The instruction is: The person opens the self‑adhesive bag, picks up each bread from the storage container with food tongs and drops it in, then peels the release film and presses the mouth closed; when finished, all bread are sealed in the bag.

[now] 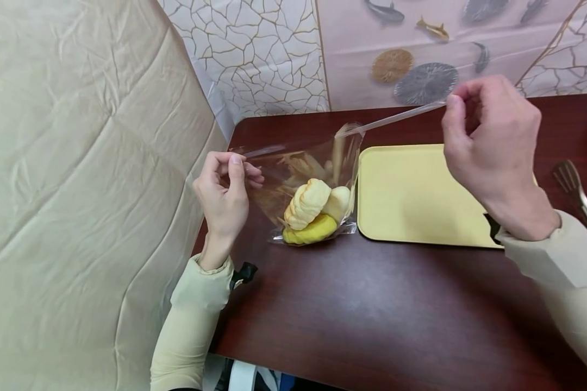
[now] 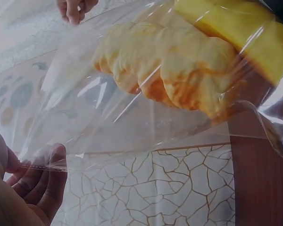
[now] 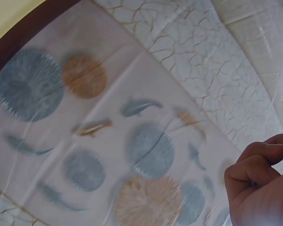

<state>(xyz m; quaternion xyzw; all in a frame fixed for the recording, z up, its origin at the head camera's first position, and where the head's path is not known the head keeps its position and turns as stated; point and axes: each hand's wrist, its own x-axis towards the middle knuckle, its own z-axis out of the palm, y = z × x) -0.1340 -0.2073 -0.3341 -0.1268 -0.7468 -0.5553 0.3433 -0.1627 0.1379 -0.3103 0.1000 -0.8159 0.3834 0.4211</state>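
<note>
A clear plastic bag (image 1: 352, 163) stands on the dark table, with a ridged bread roll (image 1: 307, 203), a smooth pale piece (image 1: 339, 202) and a yellow bread-like piece (image 1: 311, 230) inside. My left hand (image 1: 223, 195) pinches the bag's upper left edge between thumb and fingers. Higher up and over the tray, my right hand (image 1: 494, 141) pinches the end of a thin clear strip (image 1: 403, 115), which stretches down to the bag's upper right corner. The left wrist view shows the roll (image 2: 165, 68) through the film. In the right wrist view, the right hand (image 3: 262, 183) has curled fingers; the strip cannot be made out.
A yellow tray (image 1: 406, 195) lies right of the bag, under my right forearm. Metal tongs or a fork-like utensil (image 1: 574, 187) lie at the right. A quilted beige cover (image 1: 88, 190) rises on the left, and a patterned cloth (image 1: 269, 60) hangs behind the table.
</note>
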